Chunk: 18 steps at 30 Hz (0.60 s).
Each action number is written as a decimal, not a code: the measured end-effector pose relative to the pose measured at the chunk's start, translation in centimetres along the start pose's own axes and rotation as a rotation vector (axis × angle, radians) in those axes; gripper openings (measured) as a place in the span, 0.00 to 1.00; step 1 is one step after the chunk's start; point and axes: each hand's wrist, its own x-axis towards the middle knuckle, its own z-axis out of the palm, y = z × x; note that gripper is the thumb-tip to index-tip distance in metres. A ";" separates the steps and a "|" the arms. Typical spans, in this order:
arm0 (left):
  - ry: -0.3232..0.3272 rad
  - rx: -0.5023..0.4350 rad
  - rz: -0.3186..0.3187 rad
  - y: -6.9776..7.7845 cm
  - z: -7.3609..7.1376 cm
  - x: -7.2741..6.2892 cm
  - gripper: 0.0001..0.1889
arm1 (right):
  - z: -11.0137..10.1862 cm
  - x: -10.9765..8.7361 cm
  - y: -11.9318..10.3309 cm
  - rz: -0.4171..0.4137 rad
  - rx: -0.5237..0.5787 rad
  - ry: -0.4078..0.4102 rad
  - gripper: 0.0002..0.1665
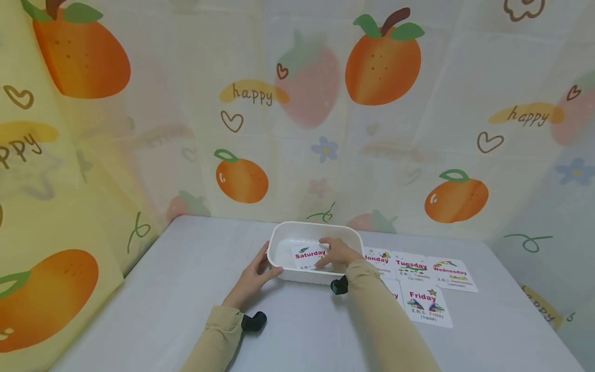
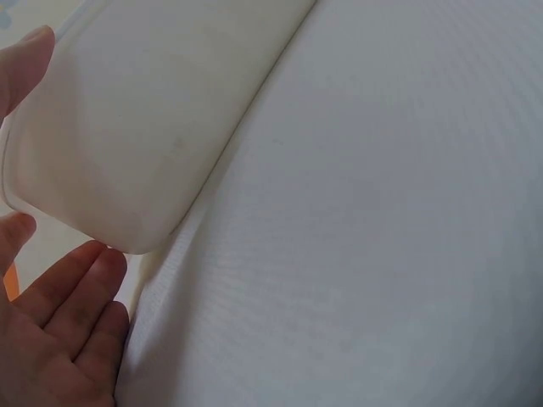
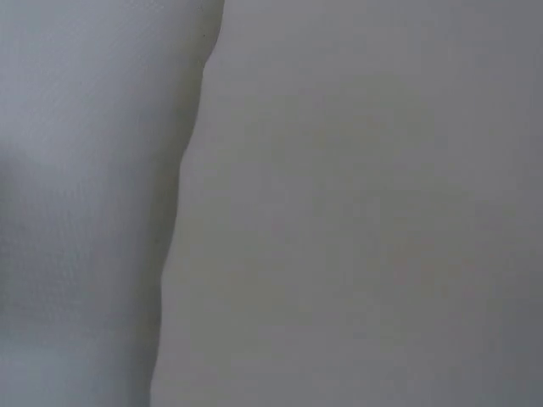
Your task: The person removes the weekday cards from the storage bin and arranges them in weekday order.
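A white plastic box [image 1: 302,276] stands on the table, with a card reading "Saturday" [image 1: 307,255] lying inside it. My left hand [image 1: 253,275] grips the box's near left corner, thumb on the front rim and fingers along the left end. In the left wrist view, fingertips [image 2: 106,263] meet the corner of the box from beneath. Reaching over the front rim, my right hand [image 1: 340,252] is inside the box. Its thumb and index finger are spread apart over the right part of the card. The right wrist view shows only the box's outer wall [image 3: 356,203] and tablecloth.
To the right of the box lie cards in two rows: Monday [image 1: 377,258], Tuesday [image 1: 411,264] and Wednesday [image 1: 451,273] behind, Friday [image 1: 425,305] in front. Another front card is partly covered by the right sleeve [image 1: 386,310]. A fruit-print curtain [image 1: 297,170] hangs behind the table [image 1: 153,310].
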 end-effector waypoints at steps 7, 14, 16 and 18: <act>0.000 -0.007 -0.001 0.0 -0.1 0.0 0.46 | 0.4 0.5 -0.2 0.042 -0.139 0.011 0.49; -0.003 0.004 -0.004 0.2 0.0 -0.1 0.46 | 1.2 0.8 0.1 0.110 -0.127 0.024 0.54; 0.000 0.005 -0.003 0.2 0.0 -0.2 0.46 | 1.3 0.7 0.0 0.115 -0.125 0.022 0.55; 0.004 0.006 -0.002 0.2 -0.1 -0.2 0.46 | 1.3 0.6 -0.1 0.116 -0.130 0.018 0.56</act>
